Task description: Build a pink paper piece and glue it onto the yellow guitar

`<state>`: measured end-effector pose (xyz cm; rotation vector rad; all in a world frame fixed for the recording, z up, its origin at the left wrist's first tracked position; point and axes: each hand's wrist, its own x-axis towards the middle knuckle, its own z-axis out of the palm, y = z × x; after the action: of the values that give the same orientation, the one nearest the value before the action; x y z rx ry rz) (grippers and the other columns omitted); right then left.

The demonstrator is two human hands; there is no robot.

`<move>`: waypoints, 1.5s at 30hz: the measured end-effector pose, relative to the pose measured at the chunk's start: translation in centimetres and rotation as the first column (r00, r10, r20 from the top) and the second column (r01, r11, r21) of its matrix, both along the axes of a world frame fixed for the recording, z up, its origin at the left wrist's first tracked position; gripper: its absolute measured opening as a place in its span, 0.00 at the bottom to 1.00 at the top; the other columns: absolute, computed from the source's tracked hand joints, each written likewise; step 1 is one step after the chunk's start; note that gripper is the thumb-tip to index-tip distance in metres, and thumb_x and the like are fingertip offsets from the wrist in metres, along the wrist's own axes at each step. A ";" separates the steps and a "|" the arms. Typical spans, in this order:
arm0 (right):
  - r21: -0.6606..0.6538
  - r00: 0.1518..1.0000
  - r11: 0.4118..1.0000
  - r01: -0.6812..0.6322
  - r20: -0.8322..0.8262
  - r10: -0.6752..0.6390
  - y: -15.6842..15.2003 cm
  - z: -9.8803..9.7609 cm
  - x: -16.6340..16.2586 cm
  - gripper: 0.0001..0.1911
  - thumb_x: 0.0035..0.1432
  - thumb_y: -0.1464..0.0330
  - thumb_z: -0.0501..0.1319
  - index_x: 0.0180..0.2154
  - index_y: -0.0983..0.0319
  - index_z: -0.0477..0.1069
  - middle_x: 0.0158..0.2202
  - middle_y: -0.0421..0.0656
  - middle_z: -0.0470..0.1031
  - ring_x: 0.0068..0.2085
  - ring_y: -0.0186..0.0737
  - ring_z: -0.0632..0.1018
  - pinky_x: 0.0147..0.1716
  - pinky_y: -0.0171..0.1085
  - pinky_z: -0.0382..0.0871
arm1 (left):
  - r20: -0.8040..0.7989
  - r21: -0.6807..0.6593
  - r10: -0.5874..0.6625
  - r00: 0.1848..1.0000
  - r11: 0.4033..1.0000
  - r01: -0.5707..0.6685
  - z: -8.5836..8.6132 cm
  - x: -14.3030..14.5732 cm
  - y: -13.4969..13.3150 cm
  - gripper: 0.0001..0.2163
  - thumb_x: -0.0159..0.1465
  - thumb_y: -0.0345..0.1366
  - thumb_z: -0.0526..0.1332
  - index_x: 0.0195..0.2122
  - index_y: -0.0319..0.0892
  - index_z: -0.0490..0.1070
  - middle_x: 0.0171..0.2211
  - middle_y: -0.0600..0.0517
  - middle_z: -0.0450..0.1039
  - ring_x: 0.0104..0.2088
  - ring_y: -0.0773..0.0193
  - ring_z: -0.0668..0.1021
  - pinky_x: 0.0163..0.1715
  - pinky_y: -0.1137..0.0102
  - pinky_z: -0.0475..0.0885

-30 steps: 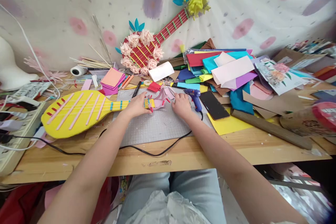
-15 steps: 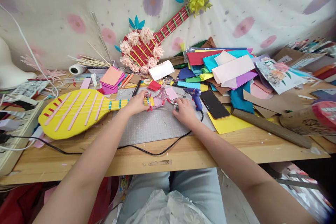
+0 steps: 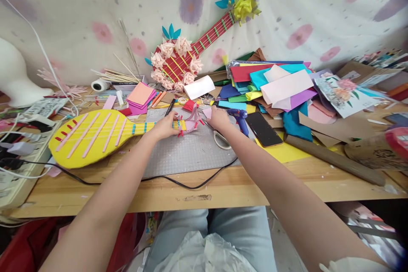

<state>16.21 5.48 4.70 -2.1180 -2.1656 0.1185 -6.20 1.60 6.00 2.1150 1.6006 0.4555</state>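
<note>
A yellow cardboard toy lute (image 3: pixel 87 140) with pink strips lies flat at the left, its neck pointing right. My left hand (image 3: pixel 165 126) is closed round the neck near the head, which carries pink paper and small red pegs. My right hand (image 3: pixel 219 119) has its fingers together at the edge of a small pink paper piece (image 3: pixel 207 113), just right of the head; the fingertips are partly hidden. Scissors (image 3: pixel 222 141) lie below that hand on the grey cutting mat (image 3: pixel 188 157). A blue glue gun (image 3: pixel 241 121) rests to its right.
A phone (image 3: pixel 264 129) and a wooden stick (image 3: pixel 331 159) lie at the right. Coloured felt and paper (image 3: pixel 287 87) are heaped behind. A red flowered toy lute (image 3: pixel 178 63) leans on the curtain. A black cord (image 3: pixel 191 187) crosses the table's front; a power strip (image 3: pixel 22 165) stands left.
My right hand has moved up and slightly left from the scissors to the pink paper piece, uncovering a scissor handle. My left hand stays on the neck. The view has shifted slightly.
</note>
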 end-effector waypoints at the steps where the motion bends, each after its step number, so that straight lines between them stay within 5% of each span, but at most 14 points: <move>1: -0.024 0.999 0.999 0.021 -0.025 -0.022 0.1 0.1 0.1 0.29 0.48 0.61 0.61 0.49 0.69 0.57 0.46 0.57 0.69 0.48 0.52 0.70 0.42 0.41 0.63 | 0.006 -0.003 0.003 1.000 1.000 -0.003 -0.1 -0.1 0.0 0.34 0.45 0.40 0.65 0.53 0.41 0.56 0.50 0.44 0.68 0.50 0.54 0.71 0.48 0.62 0.65; 5: -0.133 0.979 0.990 0.044 -0.191 -0.069 0.8 3.1 1.2 0.31 0.43 0.62 0.64 0.48 0.67 0.58 0.45 0.54 0.70 0.44 0.50 0.72 0.38 0.41 0.65 | 0.012 -0.008 0.002 1.000 1.000 -0.002 -0.3 -0.3 0.1 0.33 0.45 0.39 0.65 0.53 0.41 0.56 0.49 0.45 0.68 0.50 0.55 0.71 0.49 0.62 0.65; 8: 0.045 0.920 0.982 -0.184 -0.344 0.188 0.7 7.7 1.4 0.29 0.43 0.65 0.63 0.48 0.64 0.58 0.45 0.48 0.69 0.42 0.42 0.72 0.37 0.37 0.65 | 0.026 -0.012 0.004 1.000 1.000 -0.004 -0.4 -0.3 0.2 0.33 0.45 0.41 0.65 0.52 0.42 0.56 0.50 0.45 0.68 0.50 0.55 0.71 0.49 0.63 0.65; 11: 0.161 0.768 0.809 -0.566 -0.252 0.588 -0.1 12.1 -0.2 0.30 0.43 0.66 0.63 0.49 0.61 0.59 0.47 0.46 0.68 0.43 0.41 0.70 0.38 0.37 0.64 | 0.037 -0.025 -0.002 0.999 1.000 0.003 -0.4 -0.3 0.2 0.33 0.44 0.40 0.65 0.52 0.42 0.56 0.49 0.45 0.68 0.49 0.55 0.72 0.48 0.63 0.65; 13: 0.054 0.686 0.691 -0.721 -0.091 0.722 -0.7 13.6 -2.2 0.28 0.40 0.68 0.65 0.47 0.61 0.64 0.45 0.46 0.69 0.44 0.42 0.69 0.39 0.37 0.63 | 0.043 -0.039 0.010 0.999 0.999 -0.008 -0.3 -0.2 0.1 0.33 0.44 0.39 0.65 0.52 0.42 0.56 0.49 0.45 0.68 0.49 0.55 0.72 0.47 0.63 0.66; 15: -0.094 0.632 0.637 -0.765 0.080 0.771 -1.0 13.7 -4.2 0.26 0.37 0.70 0.65 0.44 0.62 0.68 0.43 0.47 0.70 0.44 0.45 0.69 0.39 0.38 0.62 | 0.056 -0.054 0.020 0.998 0.998 -0.017 -0.1 -0.1 0.0 0.33 0.44 0.39 0.65 0.52 0.41 0.56 0.50 0.44 0.67 0.49 0.54 0.72 0.47 0.62 0.66; 19: -0.232 0.588 0.651 -0.723 0.288 0.756 -0.8 11.6 -6.5 0.20 0.38 0.72 0.64 0.40 0.62 0.73 0.40 0.49 0.72 0.45 0.48 0.69 0.39 0.40 0.61 | 0.066 -0.074 0.006 0.998 0.997 -0.001 0.0 0.0 0.0 0.33 0.45 0.41 0.65 0.52 0.40 0.56 0.50 0.43 0.67 0.50 0.54 0.71 0.47 0.62 0.66; 27: -0.307 0.664 0.715 -0.628 0.268 0.698 -0.5 10.2 -7.6 0.10 0.40 0.69 0.64 0.31 0.62 0.75 0.30 0.46 0.74 0.41 0.48 0.73 0.39 0.42 0.64 | 0.026 -0.049 -0.014 1.000 0.999 0.015 0.1 0.0 0.1 0.32 0.46 0.39 0.64 0.51 0.40 0.56 0.49 0.44 0.67 0.48 0.55 0.72 0.47 0.61 0.66; 34: -0.293 0.640 0.697 -0.654 0.278 0.717 -1.2 10.5 -7.5 0.14 0.39 0.72 0.65 0.33 0.62 0.75 0.35 0.47 0.74 0.43 0.49 0.73 0.39 0.41 0.64 | 0.031 -0.061 -0.013 0.999 0.998 0.015 0.2 0.0 0.0 0.31 0.46 0.39 0.64 0.51 0.40 0.56 0.48 0.45 0.67 0.47 0.56 0.72 0.46 0.62 0.67; 45: -0.392 0.582 0.663 -0.637 0.320 0.748 -1.4 10.2 -7.9 0.13 0.40 0.68 0.65 0.33 0.61 0.76 0.30 0.44 0.75 0.36 0.44 0.75 0.35 0.38 0.65 | 0.032 -0.058 -0.035 0.999 0.998 0.037 0.2 0.0 0.1 0.31 0.46 0.40 0.64 0.51 0.42 0.56 0.49 0.45 0.67 0.48 0.56 0.72 0.47 0.62 0.67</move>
<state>8.31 4.05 14.93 -1.2834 -3.3380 -0.0842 -6.18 1.71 6.15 2.0798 1.5376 0.4220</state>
